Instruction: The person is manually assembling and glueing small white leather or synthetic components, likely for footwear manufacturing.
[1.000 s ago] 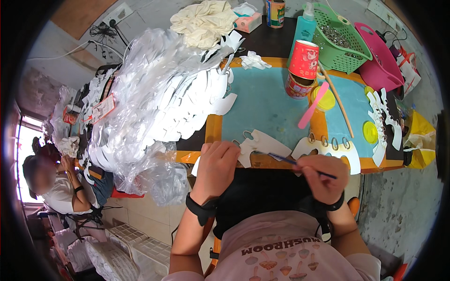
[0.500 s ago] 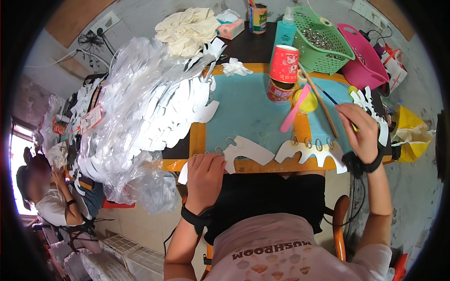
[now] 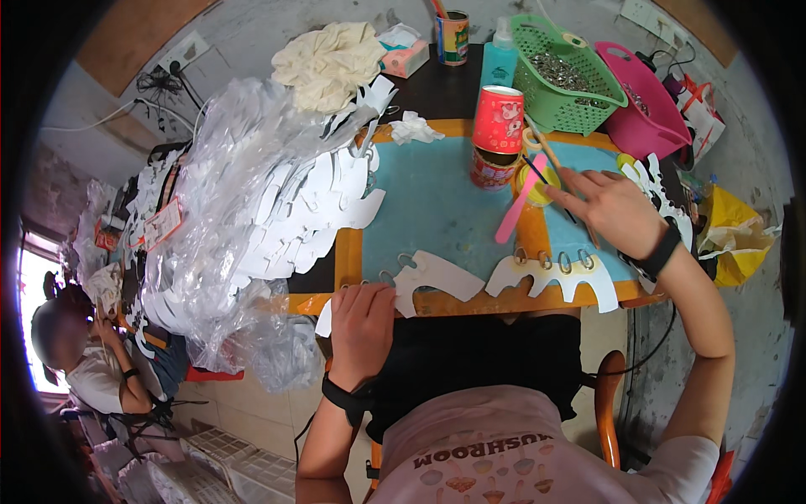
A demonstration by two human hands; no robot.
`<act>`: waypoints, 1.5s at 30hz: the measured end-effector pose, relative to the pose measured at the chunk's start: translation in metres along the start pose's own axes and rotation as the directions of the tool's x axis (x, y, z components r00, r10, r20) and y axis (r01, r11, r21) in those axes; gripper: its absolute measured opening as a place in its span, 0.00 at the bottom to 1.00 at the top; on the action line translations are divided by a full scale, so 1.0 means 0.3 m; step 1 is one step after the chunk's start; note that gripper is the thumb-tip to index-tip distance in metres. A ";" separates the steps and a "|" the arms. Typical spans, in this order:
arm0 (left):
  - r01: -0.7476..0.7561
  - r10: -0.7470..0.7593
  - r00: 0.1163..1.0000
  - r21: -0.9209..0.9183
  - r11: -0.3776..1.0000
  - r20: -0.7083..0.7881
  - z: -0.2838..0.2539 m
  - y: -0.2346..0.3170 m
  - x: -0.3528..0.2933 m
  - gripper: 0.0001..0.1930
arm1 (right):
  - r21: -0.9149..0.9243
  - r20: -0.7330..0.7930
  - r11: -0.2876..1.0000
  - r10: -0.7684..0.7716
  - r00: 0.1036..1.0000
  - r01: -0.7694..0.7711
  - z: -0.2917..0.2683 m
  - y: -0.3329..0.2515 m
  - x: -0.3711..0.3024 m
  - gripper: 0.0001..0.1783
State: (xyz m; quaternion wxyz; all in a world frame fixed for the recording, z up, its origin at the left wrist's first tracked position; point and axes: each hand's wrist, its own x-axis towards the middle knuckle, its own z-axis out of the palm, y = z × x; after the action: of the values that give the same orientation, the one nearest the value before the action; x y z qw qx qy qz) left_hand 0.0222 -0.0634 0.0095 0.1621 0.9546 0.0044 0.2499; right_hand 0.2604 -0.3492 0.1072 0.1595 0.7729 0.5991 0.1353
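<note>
My left hand [image 3: 363, 323] rests at the table's near edge, fingers curled down on a white paper cutout [image 3: 441, 275] that has a metal ring at its top. My right hand [image 3: 610, 210] is stretched out to the right over the blue mat [image 3: 437, 202] and holds a thin dark brush [image 3: 546, 186], whose tip lies at a small yellow pot [image 3: 537, 178]. A pink stick [image 3: 520, 210] lies across that pot. Left of the pot stands a tin can [image 3: 493, 168] with a pink paper cup [image 3: 498, 118] on it. A second white cutout with several rings [image 3: 558, 277] lies below my right hand.
A big heap of white cutouts in clear plastic [image 3: 252, 210] fills the table's left side. A green basket [image 3: 567, 80], a pink basket [image 3: 651, 105], a blue bottle [image 3: 499, 59] and a cream cloth [image 3: 327, 50] stand at the back. Another person [image 3: 84, 361] sits at lower left.
My right hand went from the near edge out to the right with the brush, and now its tip is at the yellow pot. My left hand stayed on the cutout.
</note>
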 end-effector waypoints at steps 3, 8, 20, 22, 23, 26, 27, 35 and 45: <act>0.039 -0.041 0.997 -0.034 0.999 -0.064 -0.007 -0.012 -0.010 0.08 | 0.159 0.001 0.985 0.062 0.998 -0.061 -0.138 -0.112 -0.022 0.28; 0.058 -0.066 0.995 -0.100 0.993 -0.070 0.000 -0.014 -0.005 0.08 | 0.647 -0.372 0.750 0.153 0.915 0.137 -0.134 -0.460 0.002 0.16; -0.151 0.148 0.988 0.152 0.977 0.033 -0.009 -0.035 -0.011 0.10 | 0.752 -0.369 0.659 0.442 0.818 -0.017 0.111 -0.705 0.354 0.14; -0.189 0.182 0.982 0.170 0.967 0.058 -0.018 -0.034 -0.014 0.10 | 0.711 -0.362 0.703 0.389 0.847 -0.019 0.113 -0.696 0.347 0.14; -0.245 0.227 0.969 0.247 0.938 0.097 -0.024 -0.030 -0.016 0.11 | 0.700 -0.376 0.714 0.372 0.849 -0.002 0.109 -0.692 0.343 0.14; -0.312 0.273 0.949 0.346 0.885 0.157 -0.032 -0.018 -0.029 0.13 | 0.676 -0.408 0.737 0.344 0.846 0.026 0.112 -0.687 0.325 0.15; -0.323 0.275 0.945 0.375 0.869 0.175 -0.034 -0.013 -0.035 0.14 | 0.662 -0.426 0.749 0.332 0.841 0.040 0.114 -0.688 0.318 0.16; -0.194 0.158 0.980 0.423 0.885 0.120 -0.005 0.020 -0.088 0.16 | 0.573 -0.340 0.819 0.245 0.908 -0.007 0.078 -0.681 0.309 0.19; -0.023 0.020 1.000 0.349 0.937 0.012 0.093 0.041 -0.157 0.19 | 0.523 -0.335 0.852 0.232 0.913 -0.025 0.080 -0.710 0.319 0.13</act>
State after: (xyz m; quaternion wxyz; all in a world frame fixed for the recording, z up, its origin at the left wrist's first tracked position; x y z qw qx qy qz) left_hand -0.0067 -0.0879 -0.0318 -0.0126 0.9692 0.0376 0.2431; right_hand 0.1054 -0.2092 -0.0001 -0.1803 0.7844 0.5785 0.1327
